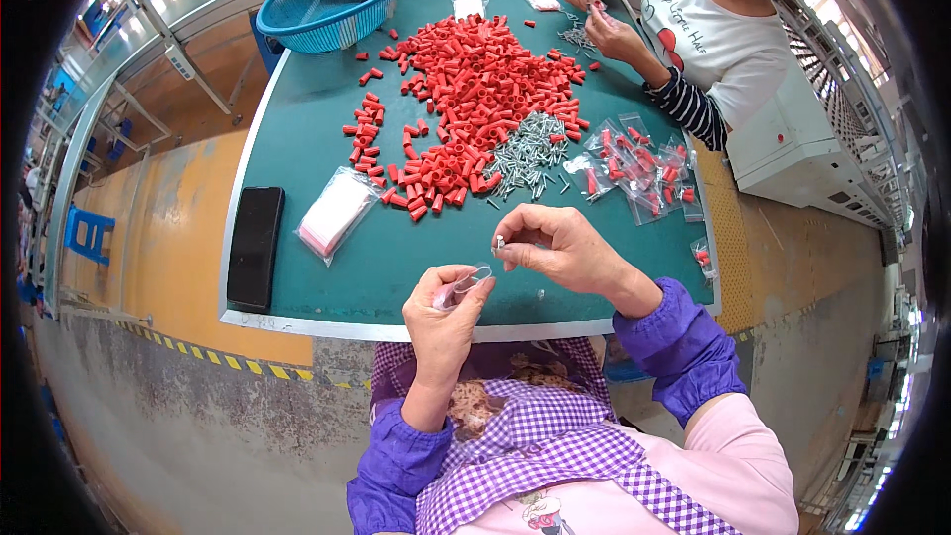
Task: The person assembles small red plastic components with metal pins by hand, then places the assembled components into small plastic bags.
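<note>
Watching through the head camera from a distance, I see my left grip (440, 325) closed on a small clear bag (462, 288), its mouth parted beside my right grip (567, 250). That one pinches small silvery pieces (499, 242); I cannot tell how many. Both are over the near side of the green bench (396, 282). Just beyond, loose screws (530, 157) lie touching the heap of red plugs (466, 89). To the left, a clear packet (337, 214) lies near a black phone (256, 248). To the right, filled bags (639, 168) lie near a co-worker (728, 59).
</note>
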Demonstrator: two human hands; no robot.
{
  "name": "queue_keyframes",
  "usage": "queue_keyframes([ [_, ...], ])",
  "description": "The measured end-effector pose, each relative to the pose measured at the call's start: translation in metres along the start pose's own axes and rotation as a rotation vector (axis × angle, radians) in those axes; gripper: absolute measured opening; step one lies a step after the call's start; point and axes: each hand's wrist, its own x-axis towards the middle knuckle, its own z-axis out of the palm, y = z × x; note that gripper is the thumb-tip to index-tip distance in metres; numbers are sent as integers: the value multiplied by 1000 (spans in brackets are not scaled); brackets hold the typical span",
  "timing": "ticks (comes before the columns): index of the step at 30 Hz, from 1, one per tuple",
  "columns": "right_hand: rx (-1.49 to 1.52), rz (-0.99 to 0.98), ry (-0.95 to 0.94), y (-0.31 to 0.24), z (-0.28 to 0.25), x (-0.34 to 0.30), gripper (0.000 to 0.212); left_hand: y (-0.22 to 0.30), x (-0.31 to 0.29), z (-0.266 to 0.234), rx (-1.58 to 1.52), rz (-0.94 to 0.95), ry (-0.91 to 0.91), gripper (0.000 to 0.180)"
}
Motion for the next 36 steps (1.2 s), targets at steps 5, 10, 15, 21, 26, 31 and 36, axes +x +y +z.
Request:
queue_keyframes([
  [5, -56, -21, -39, -9, 6, -1, 12, -8, 5, -2, 43, 36, -4, 17],
  [10, -601, -392, -77, -14, 16, 4, 18, -18, 10, -6, 188, 184, -17, 17],
  [15, -510, -373, -36, -13, 18, 12, 14, -18, 10, -10, 156, 145, -20, 18],
  [21, -682, -302, 313, 29, -9, 41, 11, -9, 7, -9, 112, 154, -14, 20],
  [26, -1087, -356, 163, 41, -12, 62, 23, -10, 7, -12, 91, 152, -6, 20],
  [31, -1069, -243, 69, 48, -23, 75, 24, -10, 8, -13, 94, 139, -20, 19],
  [36, -710, -208, 182, 44, -27, 77, 15, -15, 11, -14, 102, 152, 15, 19],
])
